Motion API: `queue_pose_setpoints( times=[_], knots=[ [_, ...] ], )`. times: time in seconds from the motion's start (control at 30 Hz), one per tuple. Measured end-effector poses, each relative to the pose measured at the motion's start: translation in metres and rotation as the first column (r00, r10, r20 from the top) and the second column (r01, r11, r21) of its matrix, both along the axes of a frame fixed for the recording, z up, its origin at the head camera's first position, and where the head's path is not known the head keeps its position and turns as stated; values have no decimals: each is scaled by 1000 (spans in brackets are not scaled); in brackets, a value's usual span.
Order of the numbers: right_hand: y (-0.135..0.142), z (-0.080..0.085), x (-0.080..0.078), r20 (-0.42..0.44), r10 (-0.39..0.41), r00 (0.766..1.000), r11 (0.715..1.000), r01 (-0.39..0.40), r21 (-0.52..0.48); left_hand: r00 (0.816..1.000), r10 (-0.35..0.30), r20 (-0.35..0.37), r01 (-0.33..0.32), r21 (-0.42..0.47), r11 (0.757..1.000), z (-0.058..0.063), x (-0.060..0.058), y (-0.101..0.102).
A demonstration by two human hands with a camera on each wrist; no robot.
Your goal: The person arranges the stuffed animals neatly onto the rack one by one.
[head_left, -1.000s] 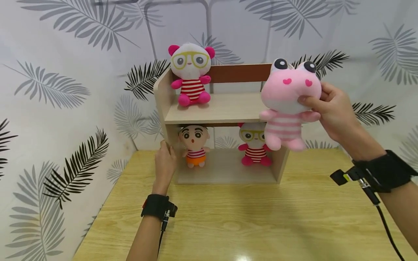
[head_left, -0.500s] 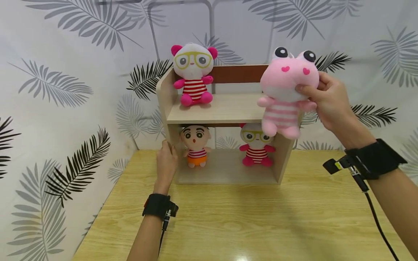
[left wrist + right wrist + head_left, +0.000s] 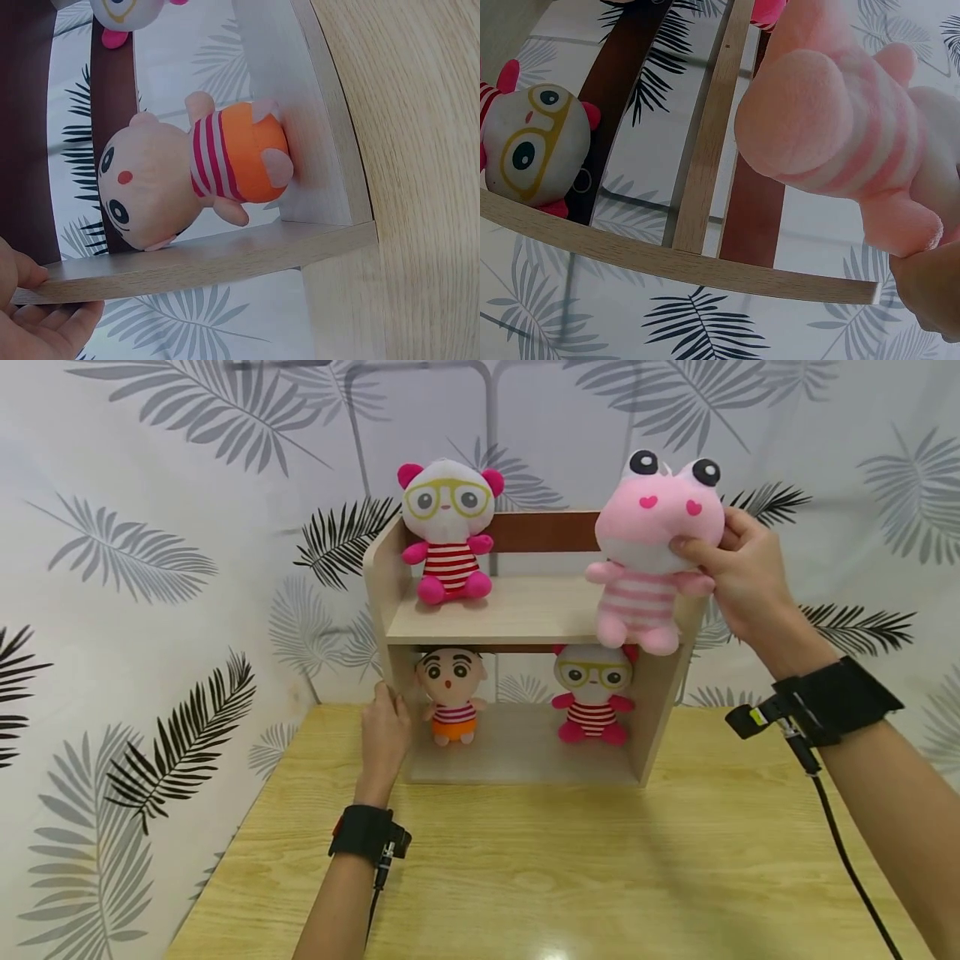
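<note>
My right hand (image 3: 746,572) grips the head of a pink frog plush toy (image 3: 647,597) with a striped body, thumb across its cheek. The toy hangs in front of the right end of the upper shelf. In the right wrist view the frog plush (image 3: 802,112) shows its foot and stripes close up. My left hand (image 3: 385,727) holds the left side panel of a small wooden shelf unit (image 3: 525,764). In the left wrist view, thumb and fingers of the left hand (image 3: 45,315) pinch that panel's front edge (image 3: 195,274), near a boy doll (image 3: 217,161) in orange shorts.
A panda plush (image 3: 447,535) with yellow glasses sits at the upper shelf's left end. Below are the boy doll (image 3: 452,697) on the left and another panda plush (image 3: 594,697) on the right. The unit stands on a wooden table (image 3: 525,868) before a leaf-print curtain (image 3: 135,560).
My right hand has raised the frog plush and moved it a little left, uncovering the lower panda. The left hand keeps its hold on the side panel.
</note>
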State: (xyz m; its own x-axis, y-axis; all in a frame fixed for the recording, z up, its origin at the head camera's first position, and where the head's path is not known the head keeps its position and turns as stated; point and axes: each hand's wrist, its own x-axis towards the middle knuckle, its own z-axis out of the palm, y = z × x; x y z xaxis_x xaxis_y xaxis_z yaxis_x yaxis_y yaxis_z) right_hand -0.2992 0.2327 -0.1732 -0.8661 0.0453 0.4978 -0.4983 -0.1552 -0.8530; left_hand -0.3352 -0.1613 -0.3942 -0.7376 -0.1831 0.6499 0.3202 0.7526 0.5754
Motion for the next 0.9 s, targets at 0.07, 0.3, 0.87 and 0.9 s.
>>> queue_pose_setpoints(
  times=[0.07, 0.3, 0.87, 0.9],
  knots=[
    [-1, 1, -4, 8, -17, 1000, 1000, 17, 1, 1000, -3, -5, 3, -1, 1000, 0, 0, 0],
    [-3, 6, -16, 23, -36, 999, 999, 36, -10, 1000, 0, -4, 0, -2, 1000, 0, -1, 0],
    [-13, 13, -40, 16, -140, 990, 990, 140, 15, 1000, 8, -6, -8, -6, 1000, 1, -1, -1],
    [-14, 13, -41, 14, -145, 989, 989, 145, 17, 1000, 7, -2, -7, -7, 1000, 1, -1, 0]
  ],
)
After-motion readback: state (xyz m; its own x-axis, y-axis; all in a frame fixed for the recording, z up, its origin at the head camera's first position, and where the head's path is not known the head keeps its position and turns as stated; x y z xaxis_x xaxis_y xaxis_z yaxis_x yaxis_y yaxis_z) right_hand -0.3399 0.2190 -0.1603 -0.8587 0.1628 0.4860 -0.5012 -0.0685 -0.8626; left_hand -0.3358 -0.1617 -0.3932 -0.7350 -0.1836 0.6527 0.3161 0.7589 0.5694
